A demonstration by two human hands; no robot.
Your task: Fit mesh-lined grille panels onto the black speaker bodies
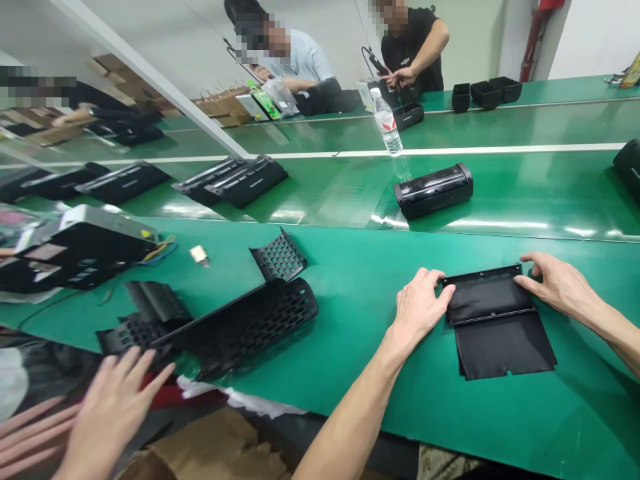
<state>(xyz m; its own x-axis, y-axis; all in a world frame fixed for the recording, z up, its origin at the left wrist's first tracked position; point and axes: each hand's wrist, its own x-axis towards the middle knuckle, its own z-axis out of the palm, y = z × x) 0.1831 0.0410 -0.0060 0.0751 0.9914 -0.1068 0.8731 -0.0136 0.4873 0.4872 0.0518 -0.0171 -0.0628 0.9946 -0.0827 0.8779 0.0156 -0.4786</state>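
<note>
A shallow black rectangular panel [487, 297] with a raised rim lies on the green bench at the right. My left hand [423, 303] grips its left end, with the thumb over the edge. At the opposite end, my right hand [563, 287] holds the upper right corner between thumb and forefinger. Thin black sheets [505, 347] lie flat just below the panel, partly under it. Farther left rests a long black perforated speaker-like grille [265, 320], with a smaller perforated piece [280, 257] behind it.
A co-worker's spread hand [113, 407] reaches in at lower left. A boxy device [85, 243] with wires stands left. Beyond the bench edge, a green belt carries a black speaker-like unit [434, 190], more housings [245, 180] and a water bottle [387, 123]. Other people work across it.
</note>
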